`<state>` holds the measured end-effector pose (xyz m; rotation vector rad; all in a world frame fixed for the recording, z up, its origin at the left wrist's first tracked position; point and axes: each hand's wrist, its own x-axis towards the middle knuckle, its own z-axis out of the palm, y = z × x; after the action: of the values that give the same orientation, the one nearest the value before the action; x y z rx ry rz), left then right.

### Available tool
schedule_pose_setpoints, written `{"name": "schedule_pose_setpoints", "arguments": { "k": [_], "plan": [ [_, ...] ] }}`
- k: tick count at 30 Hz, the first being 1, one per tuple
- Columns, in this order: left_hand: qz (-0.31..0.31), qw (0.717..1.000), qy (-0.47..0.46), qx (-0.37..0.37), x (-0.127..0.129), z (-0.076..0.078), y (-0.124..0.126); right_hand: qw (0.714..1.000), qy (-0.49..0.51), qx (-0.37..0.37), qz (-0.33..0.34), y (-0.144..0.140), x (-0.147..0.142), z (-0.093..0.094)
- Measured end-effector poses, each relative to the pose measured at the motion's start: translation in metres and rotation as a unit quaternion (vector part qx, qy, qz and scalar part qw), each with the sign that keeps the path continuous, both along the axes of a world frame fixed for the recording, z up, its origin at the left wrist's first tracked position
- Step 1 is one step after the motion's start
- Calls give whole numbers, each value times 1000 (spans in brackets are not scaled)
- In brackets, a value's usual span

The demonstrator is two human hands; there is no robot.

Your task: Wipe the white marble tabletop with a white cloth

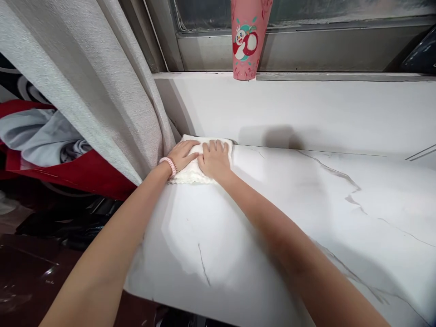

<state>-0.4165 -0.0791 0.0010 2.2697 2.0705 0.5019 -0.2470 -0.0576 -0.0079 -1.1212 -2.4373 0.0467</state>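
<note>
A folded white cloth [197,176] lies flat on the white marble-patterned table [238,272], in its back left corner against the wall. My left hand [183,155] rests on the left part of the cloth with its fingers stretched out; a pink coiled band circles that wrist. Beside it, my right hand [215,160] presses flat on the cloth's right part, fingers spread and pointing toward the wall. Neither hand is wrapped round anything. The cloth's underside is hidden.
A grey curtain [136,91] hangs close to my left hand. Beyond it stands a red container [68,175] with pale clothes in it. On the window ledge is a pink cup [250,41] with a cartoon snowman. A dark object [422,54] sits at the far right.
</note>
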Motion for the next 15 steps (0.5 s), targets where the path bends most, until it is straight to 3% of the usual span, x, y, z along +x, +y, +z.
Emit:
{"name": "schedule_pose_setpoints", "arguments": {
  "k": [6,15],
  "plan": [
    [11,1000,8,9,13,1,-76,999,23,-3,43,-61,15,-1],
    [48,997,36,39,65,-4,-221,989,17,-30,143,-175,69,6]
  ]
}}
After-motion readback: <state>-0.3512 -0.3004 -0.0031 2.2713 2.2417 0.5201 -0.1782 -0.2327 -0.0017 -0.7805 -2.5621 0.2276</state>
